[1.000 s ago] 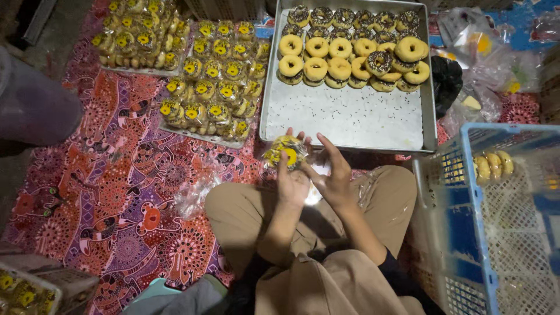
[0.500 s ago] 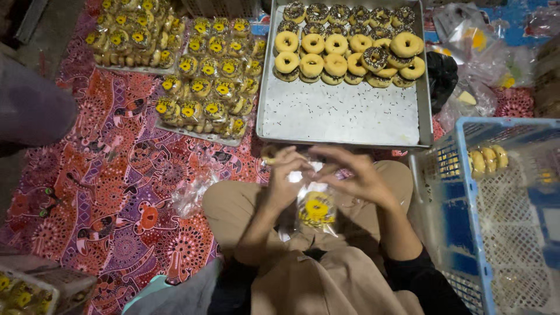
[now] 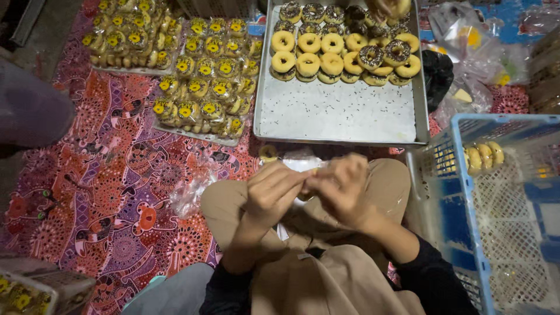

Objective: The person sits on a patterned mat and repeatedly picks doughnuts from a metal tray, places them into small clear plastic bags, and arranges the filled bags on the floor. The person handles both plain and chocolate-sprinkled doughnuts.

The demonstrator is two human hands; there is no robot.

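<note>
The left hand [image 3: 273,192] and the right hand [image 3: 341,188] meet above the lap, fingers curled and pressed together, pinching a small clear packet [image 3: 307,175] that is mostly hidden between them. At twelve o'clock lies the metal tray [image 3: 338,114] with donuts [image 3: 332,55]; at three o'clock stands a blue basket [image 3: 496,221].

dim warm overhead light, soft shadows, hands motion-blurred, wide-angle bending at edges, corners dark.

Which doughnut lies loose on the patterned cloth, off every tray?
The single yellow ring doughnut just below the metal tray's near-left corner; all others sit on trays or in the crate.
</note>
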